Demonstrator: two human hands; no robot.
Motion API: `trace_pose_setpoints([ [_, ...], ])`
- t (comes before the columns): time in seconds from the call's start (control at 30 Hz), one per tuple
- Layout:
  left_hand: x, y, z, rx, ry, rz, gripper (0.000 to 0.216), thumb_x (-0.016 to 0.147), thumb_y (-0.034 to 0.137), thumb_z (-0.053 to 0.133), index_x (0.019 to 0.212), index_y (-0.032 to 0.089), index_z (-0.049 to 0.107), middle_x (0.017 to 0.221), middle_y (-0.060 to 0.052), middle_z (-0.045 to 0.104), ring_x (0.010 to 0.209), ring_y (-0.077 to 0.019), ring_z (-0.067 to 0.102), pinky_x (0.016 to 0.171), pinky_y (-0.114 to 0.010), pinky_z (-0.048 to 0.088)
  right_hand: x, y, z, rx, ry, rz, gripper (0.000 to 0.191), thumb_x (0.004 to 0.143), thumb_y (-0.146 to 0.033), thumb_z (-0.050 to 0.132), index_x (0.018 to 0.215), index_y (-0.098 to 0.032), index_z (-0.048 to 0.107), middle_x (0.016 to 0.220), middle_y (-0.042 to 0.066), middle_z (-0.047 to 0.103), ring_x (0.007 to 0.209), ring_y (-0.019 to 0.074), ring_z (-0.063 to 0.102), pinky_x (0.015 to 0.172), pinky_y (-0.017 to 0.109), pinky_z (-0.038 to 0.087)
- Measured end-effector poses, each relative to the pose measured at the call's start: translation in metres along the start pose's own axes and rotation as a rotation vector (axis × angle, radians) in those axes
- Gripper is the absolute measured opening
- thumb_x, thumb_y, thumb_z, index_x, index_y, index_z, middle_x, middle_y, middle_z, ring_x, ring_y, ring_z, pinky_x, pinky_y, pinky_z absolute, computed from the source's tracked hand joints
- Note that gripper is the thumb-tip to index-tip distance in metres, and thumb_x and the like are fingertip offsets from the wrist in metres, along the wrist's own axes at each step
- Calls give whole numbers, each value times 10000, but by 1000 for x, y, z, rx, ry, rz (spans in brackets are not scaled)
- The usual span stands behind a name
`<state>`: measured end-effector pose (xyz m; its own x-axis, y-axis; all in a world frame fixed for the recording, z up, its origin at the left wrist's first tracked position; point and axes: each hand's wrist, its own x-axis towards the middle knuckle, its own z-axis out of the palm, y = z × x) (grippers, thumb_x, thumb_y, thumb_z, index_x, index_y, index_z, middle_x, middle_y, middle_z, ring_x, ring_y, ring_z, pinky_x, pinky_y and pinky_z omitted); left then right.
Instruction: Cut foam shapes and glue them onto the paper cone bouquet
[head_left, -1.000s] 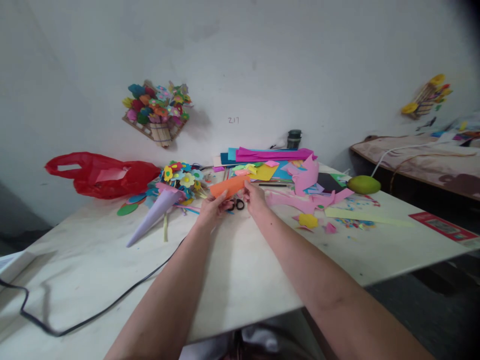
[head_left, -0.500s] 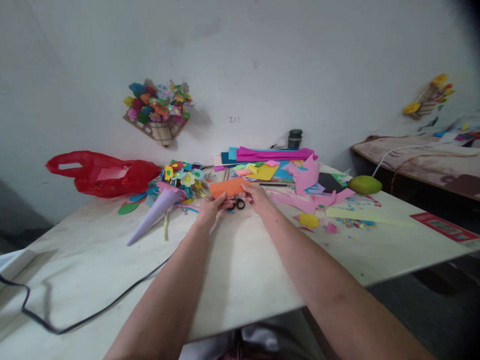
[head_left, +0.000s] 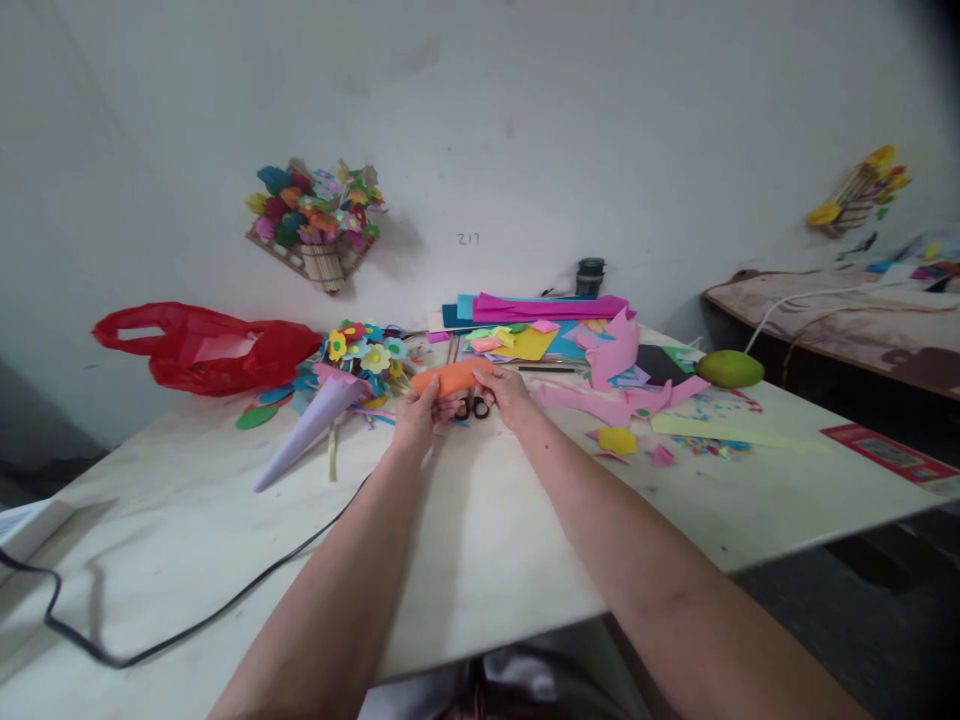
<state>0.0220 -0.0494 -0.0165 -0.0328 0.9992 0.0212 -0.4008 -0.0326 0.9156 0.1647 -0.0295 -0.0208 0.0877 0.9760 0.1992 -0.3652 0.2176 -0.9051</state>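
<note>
My left hand (head_left: 418,414) and my right hand (head_left: 508,394) together hold an orange paper piece (head_left: 450,378) over the table (head_left: 465,520), each pinching one end. The piece looks curled into a narrow roll. Black-handled scissors (head_left: 474,407) lie on the table just below it, between my hands. To the left rests a lilac paper cone (head_left: 307,425) filled with colourful paper flowers (head_left: 365,350).
Stacked coloured sheets (head_left: 540,310) and pink scraps (head_left: 615,385) cover the table's far side. A red plastic bag (head_left: 202,350) lies at the left, a green fruit (head_left: 727,369) at the right, a black cable (head_left: 187,610) in front. A flower craft (head_left: 315,225) hangs on the wall.
The orange piece went from a flat tilted strip to a narrower, level, curled shape. Both hands shifted slightly closer together.
</note>
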Motion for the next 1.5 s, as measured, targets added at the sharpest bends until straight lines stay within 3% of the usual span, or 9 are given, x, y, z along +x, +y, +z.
trace_pose_setpoints([
  [0.27,4,-2,-2,98,-71,108,386,675,441,740,846,119,610,623,-42,674,518,-147,639,524,-249,517,-2,1,-2,68,-132,214,262,586,-333,769,659,-134,614,473,-5,596,329,59,390,327,190,274],
  [0.5,-2,-3,1,104,-125,204,399,611,477,769,720,118,633,609,-33,642,508,-108,587,527,-217,474,-9,3,13,83,-37,131,343,576,-411,778,553,-150,557,427,-25,549,323,44,360,317,179,228],
  [0.8,1,-5,-2,110,7,243,380,547,443,804,648,124,625,579,-16,601,478,-86,514,484,-209,412,-12,3,18,73,29,116,335,617,-395,764,546,-162,534,433,-33,531,326,44,365,328,184,242],
  [0.97,4,-6,-2,90,-28,226,392,578,454,785,692,102,658,618,-58,645,555,-133,595,537,-235,450,-12,0,18,46,-70,91,295,633,-384,744,564,-162,561,492,-15,575,359,58,395,355,194,278],
  [1.03,5,-5,-4,60,-8,232,389,585,440,786,727,99,664,664,-74,673,587,-142,621,568,-241,469,-10,-1,16,-111,-112,68,219,645,-332,731,603,-168,592,520,-18,588,386,75,429,389,206,331],
  [1.13,7,-3,-7,5,35,242,382,582,418,792,764,109,660,697,-68,690,606,-140,640,599,-242,486,-9,-1,12,-651,-19,-52,46,683,-222,690,693,-191,658,621,8,647,562,141,578,525,236,429],
  [1.27,8,-2,-9,-29,36,241,372,588,409,792,768,117,649,693,-56,690,590,-138,642,629,-263,508,-13,4,15,-1416,29,-130,177,751,-281,657,881,-185,730,958,141,703,936,272,640,735,316,455],
  [1.37,9,-3,-10,-23,29,248,367,595,417,788,748,118,640,675,-52,681,582,-134,640,636,-267,514,-16,7,22,-1627,-20,-114,256,805,-341,614,965,-181,732,1020,174,690,1005,292,622,765,327,449],
  [1.5,13,-5,-12,-64,36,246,389,562,403,806,764,119,634,640,-38,666,566,-130,633,623,-260,517,-14,3,24,-1703,-60,-89,233,827,-182,573,1005,-170,723,993,180,701,967,277,646,763,327,452],
])
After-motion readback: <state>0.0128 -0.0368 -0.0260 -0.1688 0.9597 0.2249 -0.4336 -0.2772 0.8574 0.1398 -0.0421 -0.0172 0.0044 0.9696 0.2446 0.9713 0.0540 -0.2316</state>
